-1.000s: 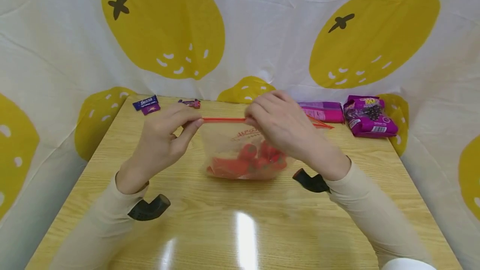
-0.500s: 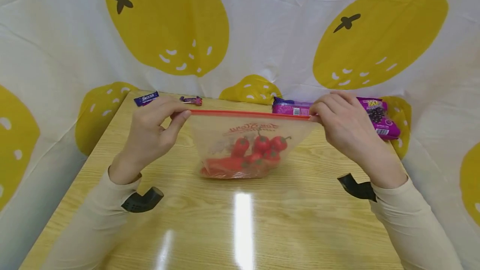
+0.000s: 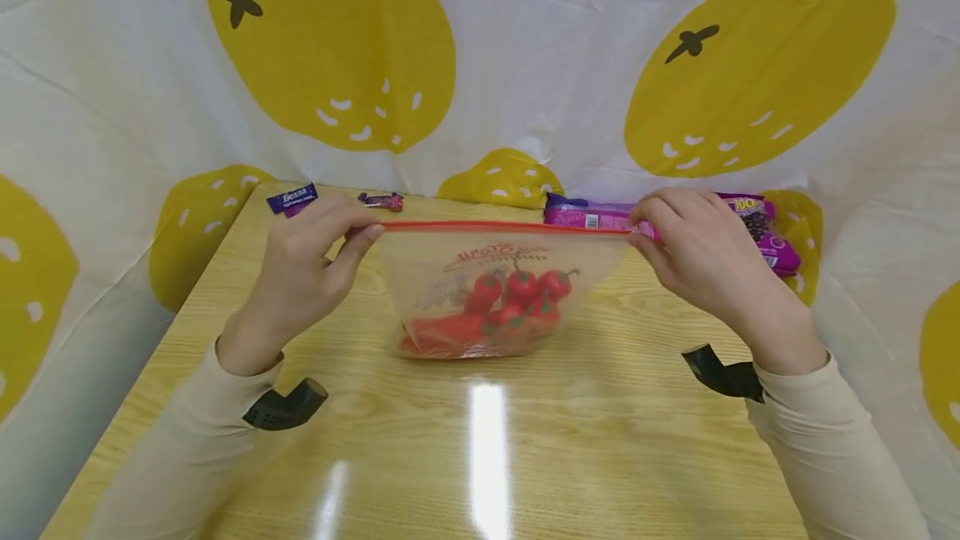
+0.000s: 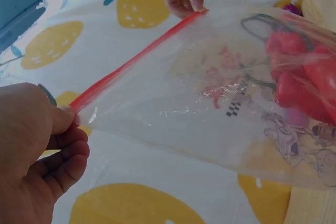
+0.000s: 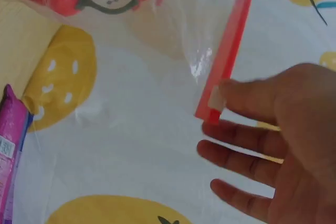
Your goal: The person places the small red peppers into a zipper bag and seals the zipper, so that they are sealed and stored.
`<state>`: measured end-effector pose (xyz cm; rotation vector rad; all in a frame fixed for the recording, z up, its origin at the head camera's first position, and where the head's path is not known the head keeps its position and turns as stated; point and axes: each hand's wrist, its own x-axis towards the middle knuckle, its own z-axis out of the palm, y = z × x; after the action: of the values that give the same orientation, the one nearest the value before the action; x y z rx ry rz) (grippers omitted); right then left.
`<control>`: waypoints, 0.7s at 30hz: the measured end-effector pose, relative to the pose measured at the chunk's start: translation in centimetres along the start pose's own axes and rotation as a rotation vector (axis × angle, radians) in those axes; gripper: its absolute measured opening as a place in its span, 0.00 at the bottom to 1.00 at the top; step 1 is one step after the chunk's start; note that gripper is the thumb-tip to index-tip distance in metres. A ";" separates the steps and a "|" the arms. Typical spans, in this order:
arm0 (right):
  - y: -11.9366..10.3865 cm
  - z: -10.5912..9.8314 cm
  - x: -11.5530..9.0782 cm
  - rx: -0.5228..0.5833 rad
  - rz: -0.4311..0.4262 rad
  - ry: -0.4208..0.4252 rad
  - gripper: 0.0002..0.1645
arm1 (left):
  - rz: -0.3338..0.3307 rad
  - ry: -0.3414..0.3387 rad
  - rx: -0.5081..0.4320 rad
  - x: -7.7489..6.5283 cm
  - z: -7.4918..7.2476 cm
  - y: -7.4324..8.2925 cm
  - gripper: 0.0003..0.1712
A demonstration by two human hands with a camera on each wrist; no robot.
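A clear zip bag point(image 3: 420, 273) with a red zip strip along its top holds several red peppers point(image 3: 520, 286) with green stems, bunched at its bottom. My left hand point(image 3: 311, 269) pinches the strip's left corner between thumb and forefinger. At the opposite corner, my right hand point(image 3: 705, 265) pinches the strip's end; in the right wrist view a small whitish tab lies at the thumb tip point(image 5: 227, 88). Between the two hands the strip is stretched straight and level, and the bag hangs beneath it, its bottom close over the table.
Purple packages lie along the table's back right: a flat one point(image 3: 577, 213) and a plump one point(image 3: 772, 244). Small wrapped sweets point(image 3: 294, 197) and another sweet point(image 3: 382, 202) lie at the back left. A fruit-patterned cloth point(image 3: 525, 65) hangs behind the wooden table point(image 3: 420, 440).
My right hand has slid rightward along the zip strip from its middle to the right end. The strip, which had a loose gaping end at right, is now drawn straight. The left hand shifted slightly left.
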<state>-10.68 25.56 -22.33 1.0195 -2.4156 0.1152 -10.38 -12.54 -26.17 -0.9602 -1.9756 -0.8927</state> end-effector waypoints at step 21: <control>-4.1 -0.8 5.8 0.508 0.208 0.366 0.03 | -0.586 -0.314 -0.597 -4.5 0.1 -2.5 0.46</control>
<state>-10.87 19.11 -19.32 0.8501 -2.1824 0.9424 -10.58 -15.03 -30.65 -0.8744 -2.3630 -1.8273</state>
